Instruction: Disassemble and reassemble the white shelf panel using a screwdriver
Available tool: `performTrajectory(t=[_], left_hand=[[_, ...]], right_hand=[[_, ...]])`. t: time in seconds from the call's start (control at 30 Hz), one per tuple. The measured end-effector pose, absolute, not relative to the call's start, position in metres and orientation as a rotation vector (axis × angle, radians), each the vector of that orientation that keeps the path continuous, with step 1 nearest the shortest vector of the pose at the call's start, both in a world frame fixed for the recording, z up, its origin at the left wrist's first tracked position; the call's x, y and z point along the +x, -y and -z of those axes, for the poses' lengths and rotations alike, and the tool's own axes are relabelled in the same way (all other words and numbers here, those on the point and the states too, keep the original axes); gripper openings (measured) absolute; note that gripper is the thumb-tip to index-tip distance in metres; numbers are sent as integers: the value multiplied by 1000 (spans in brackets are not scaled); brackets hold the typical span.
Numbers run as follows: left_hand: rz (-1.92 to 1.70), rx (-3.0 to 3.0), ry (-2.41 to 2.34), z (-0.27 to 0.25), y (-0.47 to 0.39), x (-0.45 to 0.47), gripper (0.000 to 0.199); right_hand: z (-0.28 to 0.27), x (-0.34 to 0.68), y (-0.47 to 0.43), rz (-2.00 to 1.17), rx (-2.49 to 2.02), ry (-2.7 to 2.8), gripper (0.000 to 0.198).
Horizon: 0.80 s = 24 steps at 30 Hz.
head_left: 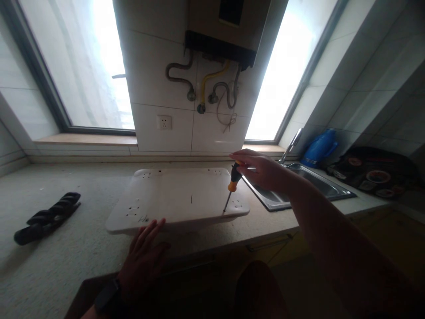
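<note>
My right hand [257, 166] is closed around the top of a screwdriver [235, 179] with a black and yellow handle. Its shaft slants down, and the tip meets a hole near the front right corner of a white panel [175, 195]. Small holes cluster near the corners of this rounded panel, which lies flat on the counter. At its front edge, left of the middle, rests my left hand [149, 246] with fingers stretched out and the fingertips on the rim. A dark watch [108, 294] is on the left wrist.
Black curved objects [49, 217] lie on the counter [89, 261] at left. To the right are a steel sink [332, 188] with a tap [292, 144], a blue jug [318, 148] and a dark bag [378, 173]. A water heater [226, 26] with pipes hangs above.
</note>
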<state>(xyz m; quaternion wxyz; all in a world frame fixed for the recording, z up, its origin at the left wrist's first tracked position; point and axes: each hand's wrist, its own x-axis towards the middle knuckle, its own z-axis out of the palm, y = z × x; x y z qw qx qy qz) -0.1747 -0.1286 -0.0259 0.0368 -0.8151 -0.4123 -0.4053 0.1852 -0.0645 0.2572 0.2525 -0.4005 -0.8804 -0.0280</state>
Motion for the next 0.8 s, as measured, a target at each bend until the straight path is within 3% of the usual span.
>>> performTrajectory(t=[0.1,0.23,0.33,0.5,0.6,0.7,0.8], left_hand=[[1255,-2502,1258,27,129,-176,13],[1282,-2507,1267,27,129,-176,12],[1283,-2518,1266,27,129,-175,12],[1292,-2523,1272,26,129,-175,12],[1294,-2521,1259,28,129,-175,12],[1303,-2521,1254,29,128,-175,13],[1294,-2524,1267,29,128,-175,13]], right_hand=[[-258,187,66,-99,-1102,2422,44],[-258,188,61,158,-1148,2433,25],[-258,188,61,280,-1205,2434,28],[-260,192,69,17,-1192,2515,53],[-258,192,68,-74,-1223,2493,48],[-256,187,64,160,-1315,2426,37],[-256,183,63,401,-1417,2383,40]])
